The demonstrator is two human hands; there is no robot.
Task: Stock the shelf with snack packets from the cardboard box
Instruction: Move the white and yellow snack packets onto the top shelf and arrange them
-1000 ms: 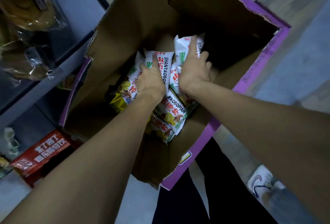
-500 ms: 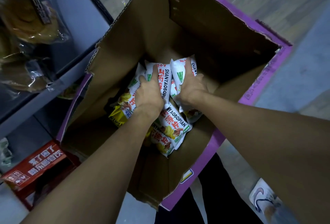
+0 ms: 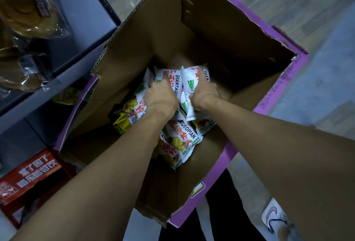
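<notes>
Snack packets (image 3: 173, 87) marked "SHANYAOBOPIAN" in cardboard box (image 3: 134, 48); left hand (image 3: 161, 98), right hand (image 3: 204, 94) fingers gripping packets.

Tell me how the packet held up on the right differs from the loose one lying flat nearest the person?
The right grip holds the raised packet; nothing holds the loose packet. The raised packet stands on end; the loose packet lies flat. The raised packet shows mostly white; the loose packet shows a food picture. Both are white snack packets inside the cardboard box.
</notes>
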